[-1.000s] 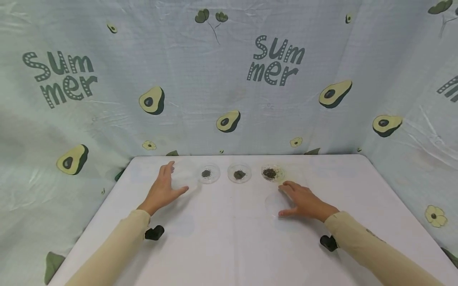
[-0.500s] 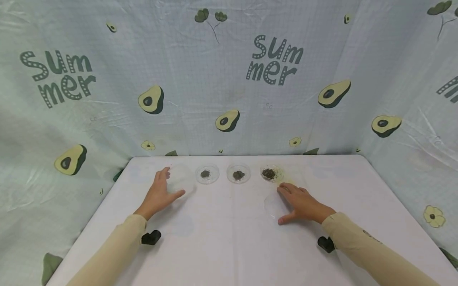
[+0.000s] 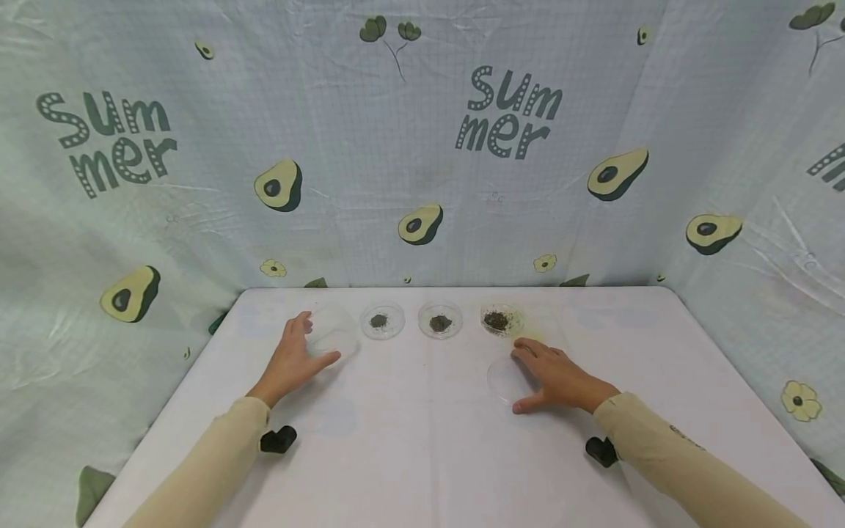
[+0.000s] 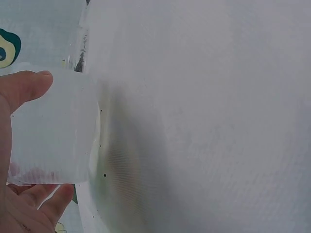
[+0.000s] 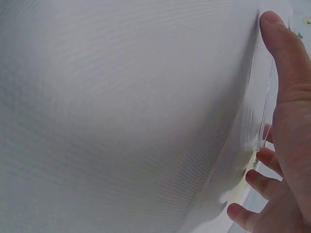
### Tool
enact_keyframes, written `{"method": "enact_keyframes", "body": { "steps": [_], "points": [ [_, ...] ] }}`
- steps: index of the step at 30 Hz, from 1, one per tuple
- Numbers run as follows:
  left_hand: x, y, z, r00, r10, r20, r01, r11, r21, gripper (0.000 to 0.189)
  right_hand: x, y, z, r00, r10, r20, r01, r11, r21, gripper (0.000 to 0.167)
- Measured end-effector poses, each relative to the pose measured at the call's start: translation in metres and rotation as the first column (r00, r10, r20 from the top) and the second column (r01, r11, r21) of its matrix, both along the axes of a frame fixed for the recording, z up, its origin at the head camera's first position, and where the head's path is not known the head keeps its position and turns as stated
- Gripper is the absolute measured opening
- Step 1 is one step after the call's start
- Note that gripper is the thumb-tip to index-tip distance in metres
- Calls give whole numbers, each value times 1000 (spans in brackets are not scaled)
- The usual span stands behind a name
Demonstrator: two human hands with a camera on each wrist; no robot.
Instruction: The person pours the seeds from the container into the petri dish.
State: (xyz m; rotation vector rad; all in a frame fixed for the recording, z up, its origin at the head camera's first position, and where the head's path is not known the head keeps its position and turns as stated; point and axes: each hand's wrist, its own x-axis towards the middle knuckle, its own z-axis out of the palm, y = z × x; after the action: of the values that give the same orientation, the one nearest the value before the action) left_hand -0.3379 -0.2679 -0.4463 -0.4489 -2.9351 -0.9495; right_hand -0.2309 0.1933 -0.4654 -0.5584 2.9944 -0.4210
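In the head view, my left hand [image 3: 293,359] curves around a translucent, frosted plastic container [image 3: 333,334] at the left of the table. The left wrist view shows the thumb lying along one side of this container [image 4: 53,126] and the fingers on the opposite side. My right hand [image 3: 561,378] spans a clear, shallow round dish [image 3: 503,383], thumb at its near rim and fingertips at its far rim. From the right wrist, this dish appears edge-on, partly hidden by the hand [image 5: 291,111].
Behind the hands stand a clear dish [image 3: 390,312] with a little dark crumbled matter, a second dish [image 3: 429,330] with a similar pile, and a yellowish-tinted dish [image 3: 517,323] with more. The white table [image 3: 422,440] meets a printed curtain [image 3: 343,132] at the back.
My left hand and the frosted container have come slightly nearer and lower. The right thumb has shifted a little toward the near side; the dish stays in place.
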Motion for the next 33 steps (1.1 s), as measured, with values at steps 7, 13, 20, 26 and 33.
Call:
{"method": "enact_keyframes", "body": {
  "steps": [7,13,20,26,33],
  "points": [
    [-1,-5,-4,999,8,36,-8,1000,4,97,-3,0,3,999,10,-32,-10,1000,9,101],
    [-3,-6,-8,999,3,43,-3,1000,-18,96,-8,1,7,999,-13,-41,13,1000,10,99],
    [-4,-5,-8,1000,-24,17,25,999,-43,91,-12,3,14,997,-32,-66,33,999,7,99],
    [-4,-4,-8,999,-32,17,33,998,-51,90,-20,6,16,994,-50,-99,51,999,4,95],
    [-6,-1,-9,999,-32,31,34,997,-63,90,-27,8,18,993,-83,-79,83,997,1,94]
  ]
}}
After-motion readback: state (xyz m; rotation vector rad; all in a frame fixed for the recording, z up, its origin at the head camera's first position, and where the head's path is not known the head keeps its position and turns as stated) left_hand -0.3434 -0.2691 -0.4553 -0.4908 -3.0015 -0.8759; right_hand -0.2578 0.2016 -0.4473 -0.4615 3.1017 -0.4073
